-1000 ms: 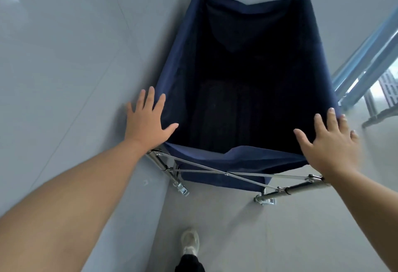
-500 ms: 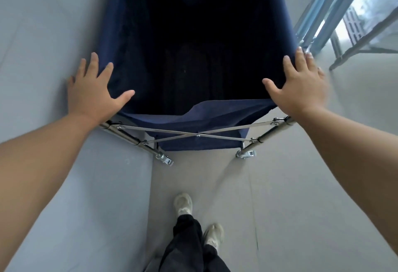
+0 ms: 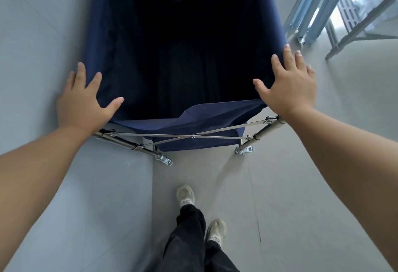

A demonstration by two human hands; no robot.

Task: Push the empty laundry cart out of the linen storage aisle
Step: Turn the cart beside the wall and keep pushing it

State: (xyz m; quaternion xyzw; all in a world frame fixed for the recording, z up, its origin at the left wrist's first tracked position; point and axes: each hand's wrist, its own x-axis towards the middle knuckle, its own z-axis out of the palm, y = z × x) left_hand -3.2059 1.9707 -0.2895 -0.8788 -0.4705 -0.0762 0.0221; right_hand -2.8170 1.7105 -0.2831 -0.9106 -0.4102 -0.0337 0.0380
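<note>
Both palms lie flat, fingers spread: left hand (image 3: 83, 104) at 9 o'clock, right hand (image 3: 287, 84) at 3, on the laundry cart (image 3: 215, 120) corners, likely to steer it evenly.

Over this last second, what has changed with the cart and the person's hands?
The person stepped forward: both shoes now show where only one did. The view dropped, so the cart's far rim left the frame. Unchanged: left hand and right hand rest flat, fingers spread, on the near corners; cart empty, wall close on its left.
</note>
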